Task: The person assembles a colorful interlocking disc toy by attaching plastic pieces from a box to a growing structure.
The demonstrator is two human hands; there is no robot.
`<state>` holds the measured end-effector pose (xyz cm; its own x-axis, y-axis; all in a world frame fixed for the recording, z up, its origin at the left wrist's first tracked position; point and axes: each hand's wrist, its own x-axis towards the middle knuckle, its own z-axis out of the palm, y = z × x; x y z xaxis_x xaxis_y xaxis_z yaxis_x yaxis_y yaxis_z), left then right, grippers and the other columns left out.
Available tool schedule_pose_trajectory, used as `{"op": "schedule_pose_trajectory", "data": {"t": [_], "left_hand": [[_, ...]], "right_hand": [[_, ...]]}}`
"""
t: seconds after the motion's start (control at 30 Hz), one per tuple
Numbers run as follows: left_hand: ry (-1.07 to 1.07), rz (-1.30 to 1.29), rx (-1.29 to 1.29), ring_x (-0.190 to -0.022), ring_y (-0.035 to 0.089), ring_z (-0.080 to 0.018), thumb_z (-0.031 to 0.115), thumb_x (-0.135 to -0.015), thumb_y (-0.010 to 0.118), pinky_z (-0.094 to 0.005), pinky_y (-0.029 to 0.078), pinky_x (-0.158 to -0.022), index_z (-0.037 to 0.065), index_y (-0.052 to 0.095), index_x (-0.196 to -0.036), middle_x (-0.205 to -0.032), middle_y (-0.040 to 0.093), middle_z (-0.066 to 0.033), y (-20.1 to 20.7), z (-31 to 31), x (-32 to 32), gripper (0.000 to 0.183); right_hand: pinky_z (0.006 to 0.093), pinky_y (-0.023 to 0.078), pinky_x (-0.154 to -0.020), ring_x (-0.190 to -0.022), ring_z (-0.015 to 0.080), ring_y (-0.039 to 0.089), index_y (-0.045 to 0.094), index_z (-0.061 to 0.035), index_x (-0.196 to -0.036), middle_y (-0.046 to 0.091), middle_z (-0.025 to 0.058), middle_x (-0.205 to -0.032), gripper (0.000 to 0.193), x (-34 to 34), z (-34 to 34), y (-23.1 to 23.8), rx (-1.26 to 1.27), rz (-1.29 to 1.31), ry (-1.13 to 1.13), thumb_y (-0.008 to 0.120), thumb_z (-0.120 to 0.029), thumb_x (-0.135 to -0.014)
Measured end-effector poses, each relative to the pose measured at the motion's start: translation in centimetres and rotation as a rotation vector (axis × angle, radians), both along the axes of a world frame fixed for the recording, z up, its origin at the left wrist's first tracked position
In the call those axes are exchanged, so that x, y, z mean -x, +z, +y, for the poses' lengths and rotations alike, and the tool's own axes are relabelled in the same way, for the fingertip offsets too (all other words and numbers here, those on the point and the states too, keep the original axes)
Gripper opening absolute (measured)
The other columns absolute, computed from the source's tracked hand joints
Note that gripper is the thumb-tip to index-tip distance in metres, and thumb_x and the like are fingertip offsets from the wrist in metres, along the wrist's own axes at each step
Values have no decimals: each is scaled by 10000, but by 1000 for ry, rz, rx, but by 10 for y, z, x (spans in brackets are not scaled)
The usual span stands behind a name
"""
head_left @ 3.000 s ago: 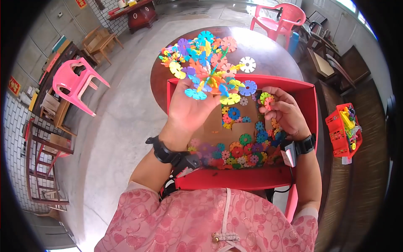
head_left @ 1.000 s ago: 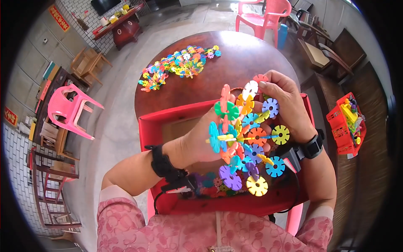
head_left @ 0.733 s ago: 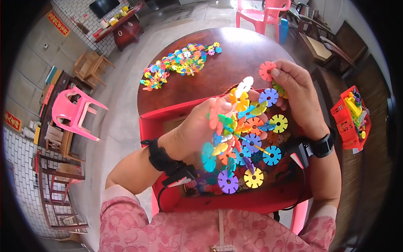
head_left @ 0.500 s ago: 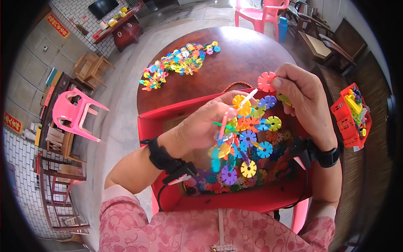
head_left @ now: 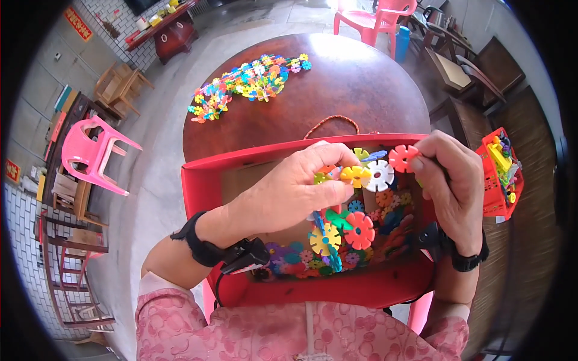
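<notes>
My left hand [head_left: 289,189] pinches a cluster of interlocking snowflake discs [head_left: 325,239] in yellow, red, green, blue and white, held over a red box [head_left: 192,192]. A white disc [head_left: 380,175] stands out at the cluster's right side, face toward me. Between the thumb and fingers of my right hand [head_left: 450,186] is a red disc [head_left: 403,159], close to the white disc's edge. Something greenish shows in the right palm, partly covered by the fingers. Loose discs [head_left: 364,260] in many colours lie inside the box beneath both hands.
On the round brown table [head_left: 361,90], a large joined mass of discs [head_left: 259,78] lies at the far left. A cord handle [head_left: 331,120] rises behind the box. A red basket of toys [head_left: 501,171] is at the right; pink chairs [head_left: 99,150] stand around.
The cluster has turned in my left hand, so the white disc now shows its face instead of its edge. My right hand with the red disc has moved down and slightly right.
</notes>
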<state>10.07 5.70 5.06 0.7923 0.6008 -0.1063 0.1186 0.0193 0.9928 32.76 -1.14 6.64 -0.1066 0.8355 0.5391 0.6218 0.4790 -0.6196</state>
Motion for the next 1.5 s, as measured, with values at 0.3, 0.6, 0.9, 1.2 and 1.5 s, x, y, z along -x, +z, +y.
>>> {"op": "schedule_pose_trajectory", "data": {"t": [0.3,0.6,0.9,1.2,1.5], "left_hand": [[-8,-33,-532,-938,525,-96,10,-878,552,-249,494,-734,37,535,-1095,-1072,489,-42,-8,6,6,219],[9,37,-531,-877,553,-141,70,-877,522,-276,497,-671,4,548,-1071,-1021,500,-86,-3,-7,2,206],[35,82,-712,-922,572,-271,153,-867,627,-353,455,-802,-4,584,-1032,-1042,525,-133,-9,-6,1,231],[111,4,-713,-903,579,-363,192,-877,637,-438,464,-780,5,610,-1012,-986,564,-176,-13,-11,-3,232],[132,16,-778,-890,563,-377,182,-906,579,-459,454,-759,-10,590,-966,-952,549,-184,-19,-10,-3,202]], "right_hand": [[276,429,-582,-620,210,541,574,18,-829,548,94,-729,59,8,-16,5,31,-17,-23,626,26,-801],[283,431,-578,-613,219,542,577,18,-848,538,96,-720,78,10,-21,4,26,-83,-40,643,10,-807],[305,442,-555,-612,256,567,581,8,-847,550,113,-716,84,16,-19,1,14,-109,-25,648,17,-797],[341,442,-519,-603,263,555,572,8,-851,549,113,-722,155,22,-21,-1,-173,-296,-43,694,25,-755],[346,421,-508,-584,272,545,560,3,-844,521,118,-700,120,27,-18,-1,-96,-266,-14,664,23,-787]]}}
